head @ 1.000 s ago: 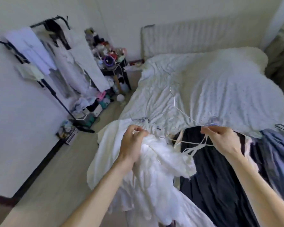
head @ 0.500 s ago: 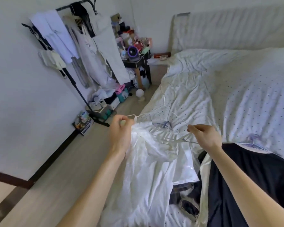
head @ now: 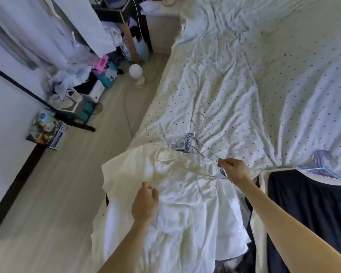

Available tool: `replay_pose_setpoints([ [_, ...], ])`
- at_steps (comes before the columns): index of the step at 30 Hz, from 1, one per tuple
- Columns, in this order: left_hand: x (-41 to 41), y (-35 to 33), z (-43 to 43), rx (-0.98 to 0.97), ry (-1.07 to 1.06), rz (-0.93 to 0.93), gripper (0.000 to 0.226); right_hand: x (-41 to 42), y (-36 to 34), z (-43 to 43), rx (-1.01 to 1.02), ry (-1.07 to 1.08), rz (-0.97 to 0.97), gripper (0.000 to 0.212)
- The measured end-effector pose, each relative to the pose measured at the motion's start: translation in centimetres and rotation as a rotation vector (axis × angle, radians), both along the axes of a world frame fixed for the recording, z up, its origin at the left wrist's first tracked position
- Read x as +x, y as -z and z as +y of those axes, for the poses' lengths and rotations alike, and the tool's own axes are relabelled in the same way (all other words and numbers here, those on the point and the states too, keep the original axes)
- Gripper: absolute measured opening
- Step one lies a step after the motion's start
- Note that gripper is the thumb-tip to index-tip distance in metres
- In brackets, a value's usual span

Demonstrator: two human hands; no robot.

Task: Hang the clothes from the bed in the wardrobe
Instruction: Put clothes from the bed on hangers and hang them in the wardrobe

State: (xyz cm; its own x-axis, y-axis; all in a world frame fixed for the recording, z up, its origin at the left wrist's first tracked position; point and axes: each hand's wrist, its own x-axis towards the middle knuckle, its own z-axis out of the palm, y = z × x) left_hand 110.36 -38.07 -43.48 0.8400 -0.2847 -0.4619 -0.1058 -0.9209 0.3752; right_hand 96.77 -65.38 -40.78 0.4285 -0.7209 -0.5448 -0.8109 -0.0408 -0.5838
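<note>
Head view: the right hand (head: 233,171) pinches a thin arm of the wire hanger (head: 194,128) between thumb and fingertips, the other fingers curled in. The left hand (head: 146,203) lies on the white garment (head: 175,223) with its fingers curled; whether they nip the cloth cannot be told. That garment is spread over the near edge of the bed (head: 244,85), its top end just beside the hanger, whose hook lies flat on the bed. It does not look seated on the hanger yet. To the right a dark garment (head: 303,209) also lies on the bed. The clothes rack (head: 18,80), probably the wardrobe meant, stands well apart at the left and already bears hung clothes. The task looks only partly done: this piece needs hangering and carrying over, and the dark one waits.
</note>
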Motion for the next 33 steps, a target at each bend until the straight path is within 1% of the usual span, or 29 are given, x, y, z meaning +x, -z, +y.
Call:
replay_pose_setpoints([
  [2,2.2,2.1,0.0,0.244,0.124,-0.084,0.036,1.9,2.2,-1.2,0.024,-0.008,0.035,0.028],
  [3,3.3,2.7,-0.6,0.258,0.151,-0.147,0.049,2.7,3.3,-1.7,0.029,-0.028,0.048,0.028],
  [5,5.5,3.1,-3.0,0.119,0.218,-0.282,0.070,4.1,5.8,-2.5,0.025,-0.074,0.101,0.030],
  [6,6.5,3.4,-4.6,0.055,0.292,-0.338,0.074,4.6,7.1,-2.8,0.027,-0.095,0.138,0.031],
  [7,7.5,3.6,-6.2,0.016,0.381,-0.349,0.076,4.9,8.3,-2.8,0.030,-0.111,0.172,0.032],
  [9,9.3,4.6,-9.0,0.008,0.540,-0.311,0.072,5.1,10.7,-2.5,-0.010,-0.142,0.231,0.033],
  [11,10.6,6.9,-10.5,0.115,0.633,-0.192,0.065,5.0,12.7,-1.5,-0.093,-0.199,0.287,0.036],
  [13,11.2,9.4,-10.7,0.284,0.653,-0.019,0.064,4.9,14.4,-0.1,-0.151,-0.204,0.317,0.035],
  [14,11.2,10.4,-10.6,0.350,0.645,0.049,0.066,4.9,15.0,0.6,-0.176,-0.181,0.300,0.033],
  [15,11.1,11.1,-10.4,0.384,0.634,0.081,0.067,5.0,15.6,1.1,-0.200,-0.149,0.269,0.032],
  [17,10.8,12.0,-9.8,0.395,0.621,0.085,0.068,4.8,16.1,1.7,-0.238,-0.110,0.217,0.034],
  [21,11.3,11.7,-10.0,0.435,0.650,0.079,0.066,2.0,14.8,2.2,-0.241,-0.193,0.228,0.049],
  [23,11.2,10.9,-10.4,0.455,0.660,0.043,0.064,-0.8,13.1,2.8,-0.216,-0.215,0.166,0.051],
  [25,10.0,9.6,-11.0,0.429,0.645,-0.001,0.061,-4.0,10.9,3.6,-0.155,-0.226,0.173,0.051],
  [28,6.3,6.7,-12.3,0.374,0.678,-0.035,0.060,-9.7,6.9,5.1,-0.149,-0.156,0.160,0.048],
  [33,-3.5,0.6,-14.6,0.300,0.850,-0.031,0.064,-19.3,-0.6,7.4,-0.226,-0.032,0.089,0.043],
])
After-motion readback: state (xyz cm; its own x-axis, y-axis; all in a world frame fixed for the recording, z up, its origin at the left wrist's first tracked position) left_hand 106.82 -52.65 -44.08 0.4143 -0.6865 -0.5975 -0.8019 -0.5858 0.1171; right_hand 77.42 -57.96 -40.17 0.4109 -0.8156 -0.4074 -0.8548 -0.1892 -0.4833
